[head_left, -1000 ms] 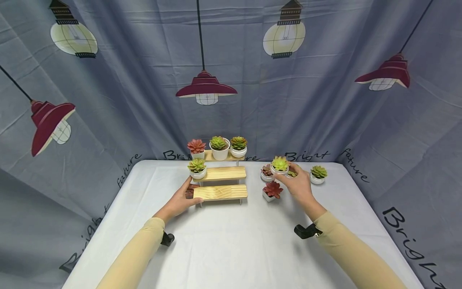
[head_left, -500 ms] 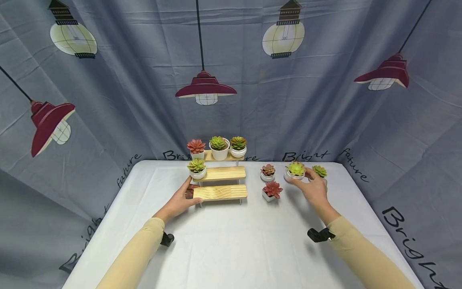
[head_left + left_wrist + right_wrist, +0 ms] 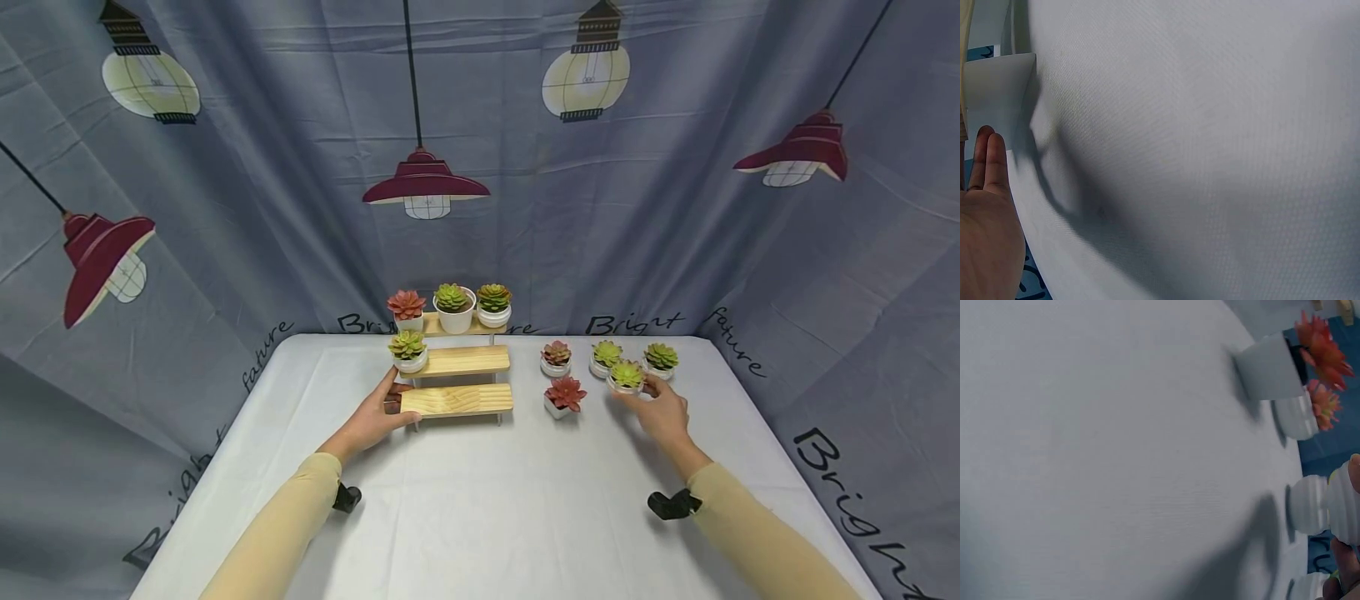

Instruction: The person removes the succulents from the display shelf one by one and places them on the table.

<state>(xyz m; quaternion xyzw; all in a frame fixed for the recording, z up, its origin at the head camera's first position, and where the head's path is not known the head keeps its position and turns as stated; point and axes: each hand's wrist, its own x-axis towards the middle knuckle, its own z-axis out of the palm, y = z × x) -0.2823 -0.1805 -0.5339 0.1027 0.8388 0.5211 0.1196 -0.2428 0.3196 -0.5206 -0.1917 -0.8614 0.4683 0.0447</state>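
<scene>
My right hand (image 3: 663, 412) pinches a small white ribbed pot with a yellow-green succulent (image 3: 626, 375) between thumb and fingers. In the right wrist view this pot (image 3: 1344, 506) is at the right edge, in front of another white pot (image 3: 1309, 503). My left hand (image 3: 372, 418) holds the left end of a three-tier wooden plant stand (image 3: 457, 400), thumb at the lowest shelf's front edge. The left wrist view shows two of its fingers (image 3: 996, 162) straight beside the stand. A green succulent (image 3: 408, 351) sits at the middle shelf's left end.
Along the top shelf stand a red succulent (image 3: 407, 307), a green one in a taller pot (image 3: 454, 310) and a dark green one (image 3: 494, 305). On the white table right of the stand are brownish (image 3: 556, 358), red (image 3: 565, 397) and green succulents (image 3: 606, 357), (image 3: 661, 359).
My right hand has carried the yellow-green succulent to the right and then nearer to me, uncovering the green ones behind. The left hand has stayed at the stand.
</scene>
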